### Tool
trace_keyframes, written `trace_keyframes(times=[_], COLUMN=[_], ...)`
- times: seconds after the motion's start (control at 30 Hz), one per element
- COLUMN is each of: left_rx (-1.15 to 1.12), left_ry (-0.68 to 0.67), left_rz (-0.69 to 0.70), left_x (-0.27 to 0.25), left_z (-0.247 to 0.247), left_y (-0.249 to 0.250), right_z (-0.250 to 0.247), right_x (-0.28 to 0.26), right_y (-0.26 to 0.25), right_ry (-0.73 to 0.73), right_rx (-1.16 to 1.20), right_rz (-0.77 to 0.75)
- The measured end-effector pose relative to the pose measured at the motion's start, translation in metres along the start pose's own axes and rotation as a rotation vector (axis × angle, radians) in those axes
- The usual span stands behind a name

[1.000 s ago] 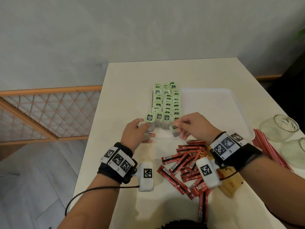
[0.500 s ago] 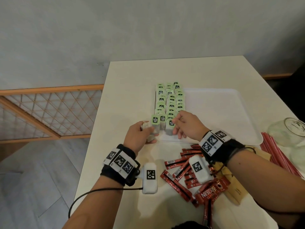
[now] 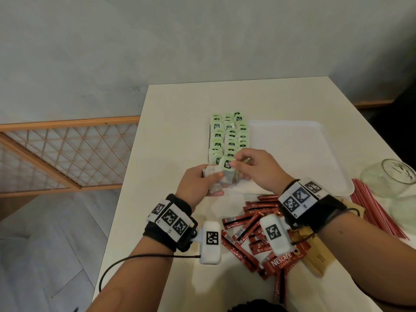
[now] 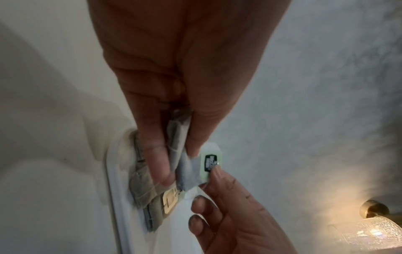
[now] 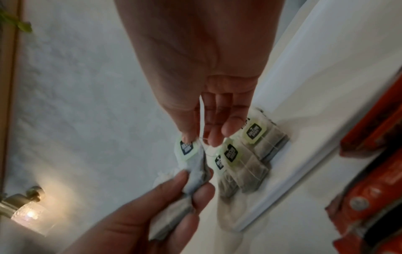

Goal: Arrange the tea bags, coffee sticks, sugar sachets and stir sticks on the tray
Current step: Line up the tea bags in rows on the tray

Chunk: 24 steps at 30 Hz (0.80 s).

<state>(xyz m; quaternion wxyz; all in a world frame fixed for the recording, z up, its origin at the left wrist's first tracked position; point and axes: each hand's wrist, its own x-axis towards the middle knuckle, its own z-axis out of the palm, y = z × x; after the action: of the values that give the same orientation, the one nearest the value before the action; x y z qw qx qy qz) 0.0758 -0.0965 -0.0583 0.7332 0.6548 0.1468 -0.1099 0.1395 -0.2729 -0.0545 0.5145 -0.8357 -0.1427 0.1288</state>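
Though littered — cream table point(image 3: 180, 104), grey wall point(image 3: 202, 41)

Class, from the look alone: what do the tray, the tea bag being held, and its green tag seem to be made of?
Tray: probably plastic, white, smooth, with a moulded raised rim. Tea bag: thin, soft filter paper, greyish where the dark contents show through, creasing in the left hand. Green tag: likely printed card, flat and stiff, pinched by the right hand.
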Motion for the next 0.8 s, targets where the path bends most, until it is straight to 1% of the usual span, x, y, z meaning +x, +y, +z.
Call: trace_keyframes(times=[0.13, 0.23, 0.33, 0.4, 0.47, 0.63, 0.73, 0.8], left_rx=[-0.001, -0.006, 0.017, 0.026, 0.027, -0.007, 0.033, 0.076], left_ry=[0.076, 0.14, 0.166, 0.167, 0.153, 0.13, 0.142, 0.141], left_rz=[0.003, 0.008, 0.011, 0.0, -0.014, -0.043, -0.047, -0.039], left_x=[-0.001, 0.0, 0.001, 0.0, 0.0, 0.001, 0.002, 0.004], left_z=[-0.006, -0.012, -0.014, -0.014, -0.014, -0.013, -0.012, -0.011], left_y=[0.0, -0.002, -0.005, -0.007, -0.008, -0.011, -0.013, -0.014], right_z=[-0.015, -0.027, -0.034, -0.036, -0.035, -0.025, -0.022, -0.022], right_x=[-0.004, -0.01, -0.012, -0.009, -0.006, 0.002, 0.005, 0.004], right_y=[0.007, 0.017, 0.032, 0.039, 0.042, 0.04, 0.039, 0.038], right_ry=[-0.018, -0.068, -0.094, -0.049, 0.003, 0.04, 0.045, 0.104], right_rx=[0.113, 0.03, -0.14, -0.246, -0.287, -0.286, -0.261, -0.222], right_rz=[0.031, 0.083, 0.124, 0.115, 0.092, 0.08, 0.107, 0.099])
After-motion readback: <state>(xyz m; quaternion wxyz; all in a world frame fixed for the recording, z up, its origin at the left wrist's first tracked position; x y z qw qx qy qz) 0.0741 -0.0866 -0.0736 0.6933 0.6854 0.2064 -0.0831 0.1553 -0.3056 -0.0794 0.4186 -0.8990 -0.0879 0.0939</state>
